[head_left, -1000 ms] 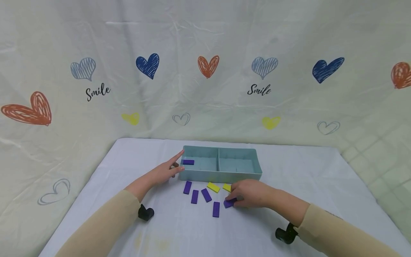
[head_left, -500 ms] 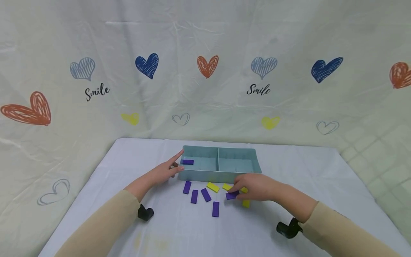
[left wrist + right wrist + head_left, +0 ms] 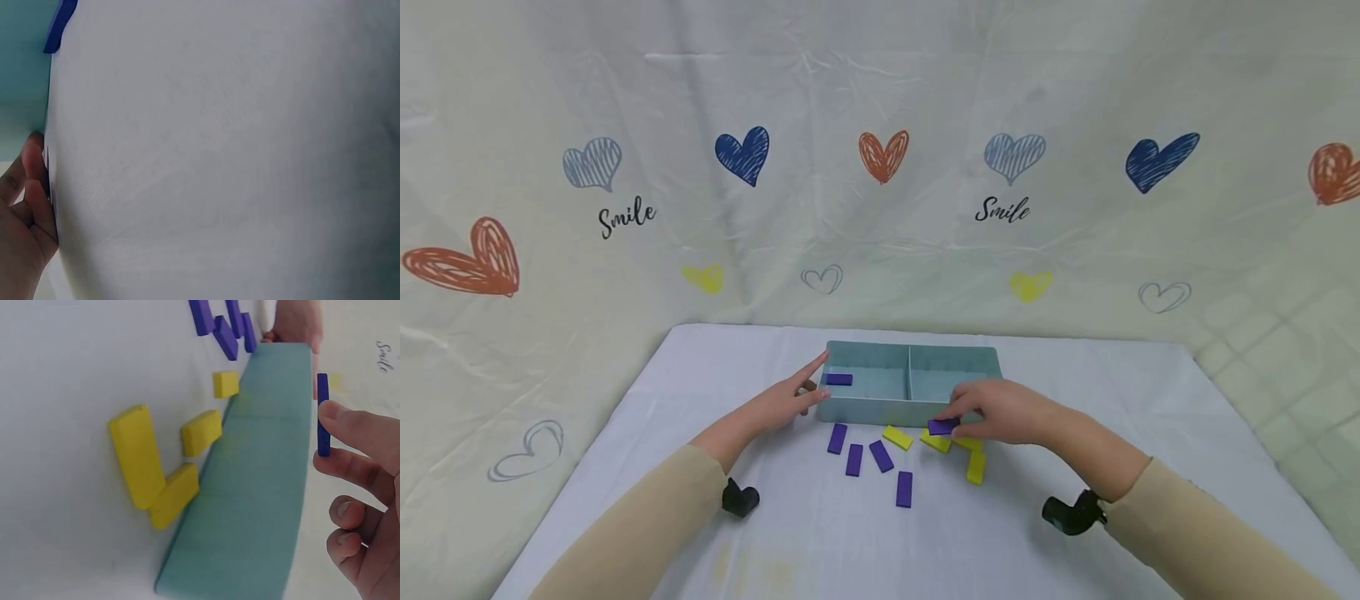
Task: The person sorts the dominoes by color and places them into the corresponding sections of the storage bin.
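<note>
Pinches a flat purple rectangular block (image 3: pixel 943 427) in the right hand (image 3: pixel 1003 411), lifted near the front wall of a teal two-compartment tray (image 3: pixel 880 411), and rests the left hand (image 3: pixel 778 406), index finger and thumb extended, against its left end. Has four yellow blocks (image 3: pixel 897 437) and four more purple ones (image 3: pixel 904 489) strewn before it on a faintly stained white-cloth surface (image 3: pixel 835 542), with another purple one (image 3: pixel 839 379) inside its left compartment. Faces an off-white sheet (image 3: pixel 940 75) printed with red, blue and yellow hearts (image 3: pixel 742 156) and black "Smile" lettering (image 3: pixel 1003 209).

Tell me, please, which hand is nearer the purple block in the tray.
Left. The left hand is at the left end of the tray, beside that block; the right hand is by its right half.
</note>
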### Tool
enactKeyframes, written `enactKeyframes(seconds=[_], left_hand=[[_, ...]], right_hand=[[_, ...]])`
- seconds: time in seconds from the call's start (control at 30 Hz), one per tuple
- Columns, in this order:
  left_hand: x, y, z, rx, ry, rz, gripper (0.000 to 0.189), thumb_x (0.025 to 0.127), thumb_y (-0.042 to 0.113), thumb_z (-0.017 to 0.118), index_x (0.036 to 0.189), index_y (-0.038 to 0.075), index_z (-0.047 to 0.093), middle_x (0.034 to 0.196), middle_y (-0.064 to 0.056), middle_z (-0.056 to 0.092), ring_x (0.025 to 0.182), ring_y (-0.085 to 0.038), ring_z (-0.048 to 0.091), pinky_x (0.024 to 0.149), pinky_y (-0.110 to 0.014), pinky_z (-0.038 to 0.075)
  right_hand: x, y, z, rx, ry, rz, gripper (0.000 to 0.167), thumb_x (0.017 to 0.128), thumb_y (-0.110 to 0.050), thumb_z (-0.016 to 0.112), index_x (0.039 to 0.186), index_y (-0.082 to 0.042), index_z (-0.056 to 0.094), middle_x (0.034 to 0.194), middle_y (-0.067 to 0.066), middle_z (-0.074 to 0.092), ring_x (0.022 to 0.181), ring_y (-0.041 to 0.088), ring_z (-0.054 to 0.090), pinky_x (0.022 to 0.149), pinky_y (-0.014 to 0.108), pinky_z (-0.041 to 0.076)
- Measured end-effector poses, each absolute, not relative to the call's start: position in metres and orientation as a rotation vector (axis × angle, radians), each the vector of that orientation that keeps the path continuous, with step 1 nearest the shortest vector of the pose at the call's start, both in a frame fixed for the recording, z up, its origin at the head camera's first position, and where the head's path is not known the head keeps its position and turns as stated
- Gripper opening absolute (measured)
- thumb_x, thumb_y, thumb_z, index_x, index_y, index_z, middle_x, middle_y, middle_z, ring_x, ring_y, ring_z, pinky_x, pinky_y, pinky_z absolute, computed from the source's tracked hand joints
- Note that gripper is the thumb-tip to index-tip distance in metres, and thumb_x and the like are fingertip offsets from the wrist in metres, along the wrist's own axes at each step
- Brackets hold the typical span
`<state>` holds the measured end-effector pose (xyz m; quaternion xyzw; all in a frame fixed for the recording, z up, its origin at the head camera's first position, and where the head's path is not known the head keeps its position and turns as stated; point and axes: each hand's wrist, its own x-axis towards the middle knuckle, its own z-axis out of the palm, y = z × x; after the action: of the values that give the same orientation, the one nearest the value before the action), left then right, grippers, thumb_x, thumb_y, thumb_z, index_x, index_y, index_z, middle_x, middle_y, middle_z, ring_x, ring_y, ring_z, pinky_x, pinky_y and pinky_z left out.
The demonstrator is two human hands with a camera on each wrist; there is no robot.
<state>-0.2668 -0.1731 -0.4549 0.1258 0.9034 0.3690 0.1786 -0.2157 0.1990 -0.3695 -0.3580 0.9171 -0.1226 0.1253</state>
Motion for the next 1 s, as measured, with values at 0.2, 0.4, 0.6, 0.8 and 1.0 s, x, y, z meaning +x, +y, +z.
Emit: enactKeyframes(seconds=[0.2, 0.4, 0.6, 0.8, 1.0], left_hand=[[-0.266, -0.175, -0.456, 0.344, 2.558, 1.04, 0.073, 0.097, 0.059, 0.052, 0.154, 0.053, 0.007, 0.132, -0.007, 0.053, 0.096, -0.02, 0.059, 0.088, -0.045, 0.046], [-0.265, -0.174, -0.455, 0.349, 2.56, 1.047, 0.072, 0.098, 0.055, 0.052, 0.155, 0.052, 0.007, 0.132, -0.008, 0.053, 0.095, -0.02, 0.059, 0.087, -0.044, 0.046], [-0.266, -0.172, -0.453, 0.362, 2.554, 1.053, 0.072, 0.099, 0.053, 0.052, 0.156, 0.05, 0.008, 0.129, -0.008, 0.054, 0.092, -0.02, 0.058, 0.084, -0.042, 0.046], [-0.267, -0.173, -0.454, 0.364, 2.554, 1.058, 0.072, 0.099, 0.053, 0.052, 0.156, 0.05, 0.008, 0.127, -0.007, 0.055, 0.091, -0.019, 0.058, 0.082, -0.041, 0.046], [-0.266, -0.173, -0.453, 0.371, 2.547, 1.064, 0.073, 0.098, 0.055, 0.052, 0.156, 0.051, 0.008, 0.127, -0.007, 0.055, 0.091, -0.019, 0.058, 0.082, -0.041, 0.046]], right_hand=[[-0.224, 0.198, -0.362, -1.061, 2.7, -0.409, 0.029, 0.092, -0.027, 0.073, 0.121, -0.027, 0.074, 0.093, -0.018, 0.057, 0.074, 0.007, 0.05, 0.066, 0.025, 0.046], [-0.234, 0.195, -0.358, -1.091, 2.713, -0.446, 0.032, 0.091, -0.028, 0.073, 0.123, -0.025, 0.073, 0.094, -0.015, 0.058, 0.078, 0.008, 0.051, 0.068, 0.024, 0.048], [-0.244, 0.19, -0.356, -1.087, 2.709, -0.495, 0.032, 0.092, -0.029, 0.073, 0.124, -0.025, 0.072, 0.094, -0.014, 0.059, 0.076, 0.01, 0.049, 0.066, 0.026, 0.046], [-0.257, 0.178, -0.355, -1.066, 2.706, -0.567, 0.033, 0.091, -0.027, 0.074, 0.123, -0.023, 0.073, 0.088, -0.013, 0.058, 0.075, 0.012, 0.049, 0.064, 0.027, 0.044], [-0.271, 0.165, -0.357, -1.037, 2.71, -0.571, 0.033, 0.091, -0.029, 0.073, 0.124, -0.023, 0.072, 0.084, -0.01, 0.056, 0.075, 0.014, 0.047, 0.063, 0.028, 0.041]])
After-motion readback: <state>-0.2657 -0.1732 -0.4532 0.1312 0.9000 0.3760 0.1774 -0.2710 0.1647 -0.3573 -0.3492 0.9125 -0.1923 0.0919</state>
